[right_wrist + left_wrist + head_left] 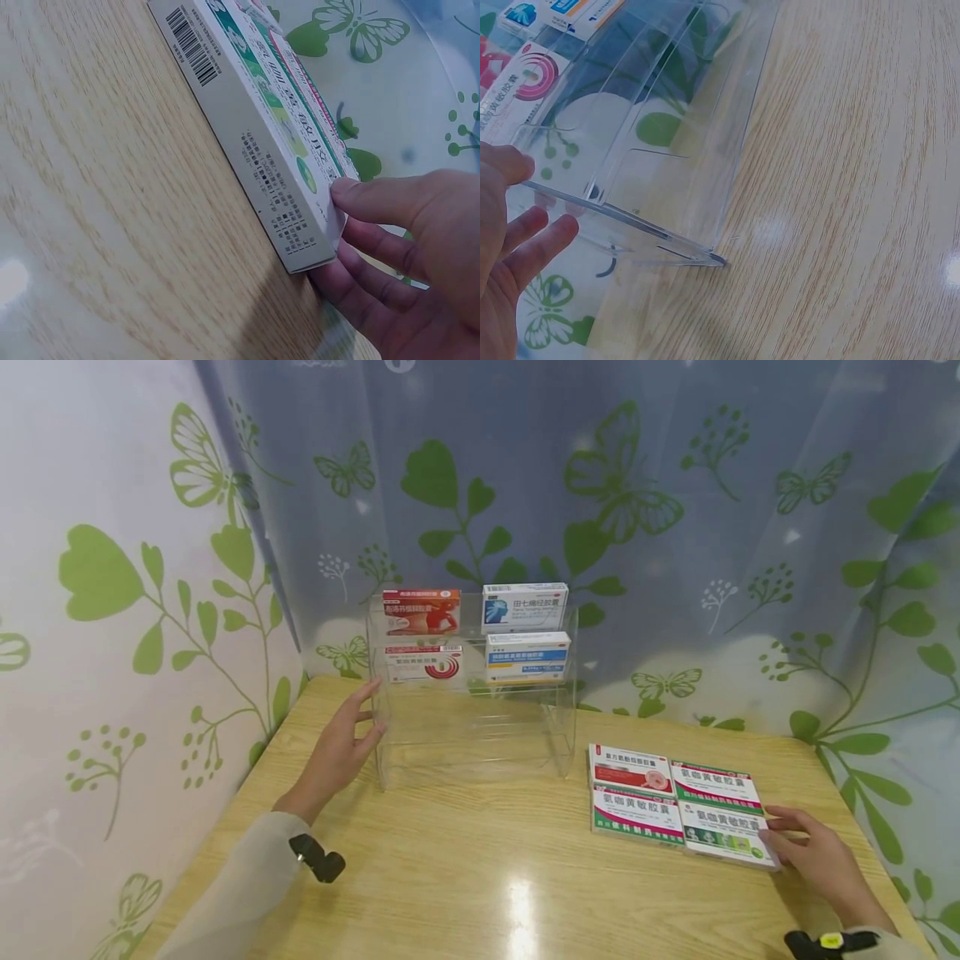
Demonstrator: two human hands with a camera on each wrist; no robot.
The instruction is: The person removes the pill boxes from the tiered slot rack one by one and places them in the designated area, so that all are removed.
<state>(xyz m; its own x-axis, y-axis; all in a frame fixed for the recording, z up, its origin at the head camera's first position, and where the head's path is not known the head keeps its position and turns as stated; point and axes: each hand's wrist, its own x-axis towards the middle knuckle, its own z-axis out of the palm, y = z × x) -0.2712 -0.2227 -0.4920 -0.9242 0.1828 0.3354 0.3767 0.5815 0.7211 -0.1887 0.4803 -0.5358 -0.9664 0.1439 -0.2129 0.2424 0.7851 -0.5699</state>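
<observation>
My left hand (337, 750) is at the left side panel of a clear acrylic display rack (468, 752), its thumb and fingers on either side of the panel's edge in the left wrist view. Four-sided groups aside, the rack's upper tiers bear a red medicine box (420, 612), a white box with red rings (425, 665), a white-and-blue box (523, 608) and a blue-striped box (528, 658). At the right, my right hand (821, 856) pinches the end of a white-and-green medicine box (255, 150), thumb on top and fingers at its end. That box lies on the table.
Against the pinched box lie a white-and-red box (630, 768), a green-and-pink box (637, 814) and another like it (716, 785). The wooden table (480, 868) reaches a patterned curtain (465, 485) behind and at the sides.
</observation>
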